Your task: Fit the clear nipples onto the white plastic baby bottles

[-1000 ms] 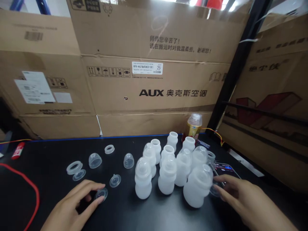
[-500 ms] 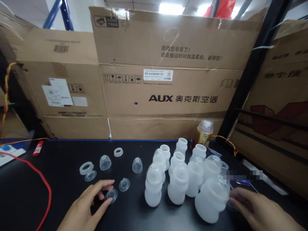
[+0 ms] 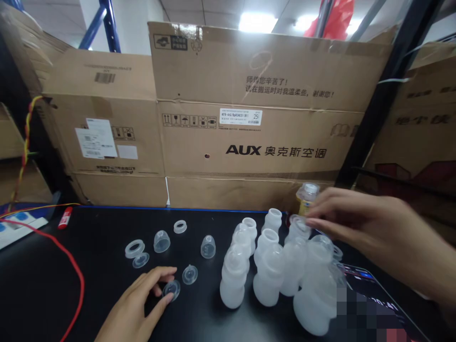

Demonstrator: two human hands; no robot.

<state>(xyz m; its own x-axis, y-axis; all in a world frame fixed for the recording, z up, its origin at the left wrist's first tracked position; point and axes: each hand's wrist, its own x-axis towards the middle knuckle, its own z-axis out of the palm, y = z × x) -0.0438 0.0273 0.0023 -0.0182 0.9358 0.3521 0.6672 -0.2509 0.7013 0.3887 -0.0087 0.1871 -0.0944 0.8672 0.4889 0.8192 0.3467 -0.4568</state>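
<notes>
A small clear disc was at the fingertips of a left hand, between curled index finger and thumb; the thumb met its near edge, though whether the fingers gripped it could not be told. A second clear disc lay just beyond on a black tabletop. Across the table, a blurred right hand, its forearm cut off by the frame, had its fingertips at the mouth of a white bottle toward the rear of a cluster (what they held, if anything, was hard to make out). The hand partly hid a yellow-labelled bottle; pixelated blocks obscured part of a phone beside the nearest bottle. Behind stood a cardboard box printed "AUX".
</notes>
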